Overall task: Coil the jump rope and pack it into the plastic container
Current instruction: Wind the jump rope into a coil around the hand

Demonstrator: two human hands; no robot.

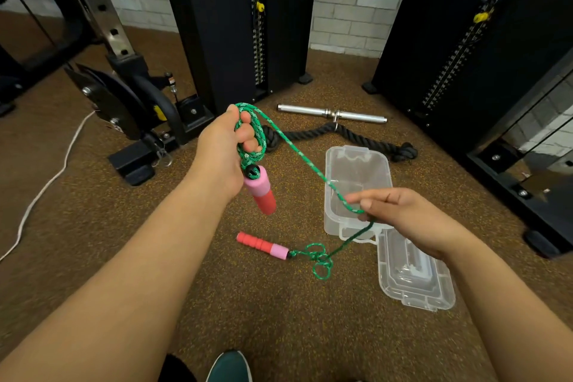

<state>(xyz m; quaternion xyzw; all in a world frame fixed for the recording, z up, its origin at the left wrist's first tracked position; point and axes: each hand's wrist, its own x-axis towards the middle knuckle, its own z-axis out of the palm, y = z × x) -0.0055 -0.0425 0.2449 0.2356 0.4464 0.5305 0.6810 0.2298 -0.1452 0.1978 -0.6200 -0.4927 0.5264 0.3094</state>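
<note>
My left hand [221, 149]: grip closed around several loops of the green braided jump rope [297, 150], the coils wound round my fingers [248, 133] and bunched at the palm. Hanging from that bundle, just below my hand: one pink-and-red foam handle [260, 189], tilted, clear of the floor.

My right hand [403, 214]: grip pinched shut on the same rope, thumb against fingertips, other fingers loosely curled. The rope runs taut from the left-hand coils down to this pinch, passing over the container.

Below the pinch: the rope drops to the speckled brown rubber floor [217, 304], ending in a small loose tangle joined to the second pink-and-red foam handle [263, 245], which lies flat on the floor.

Clear rectangular plastic container [356, 171]: open, upright on the floor, under and beyond my right hand, no rope in it. Its clear plastic lid [415, 276]: flat on the floor, just beside the container's near end.

Also on the floor, further off: a black twisted rope attachment [350, 133] clipped to a short chrome bar [331, 113]; a white cord [52, 177] at far left.

Black weight-stack machines [217, 25] behind: number strips present, too small to read. No brand or label legible anywhere.
</note>
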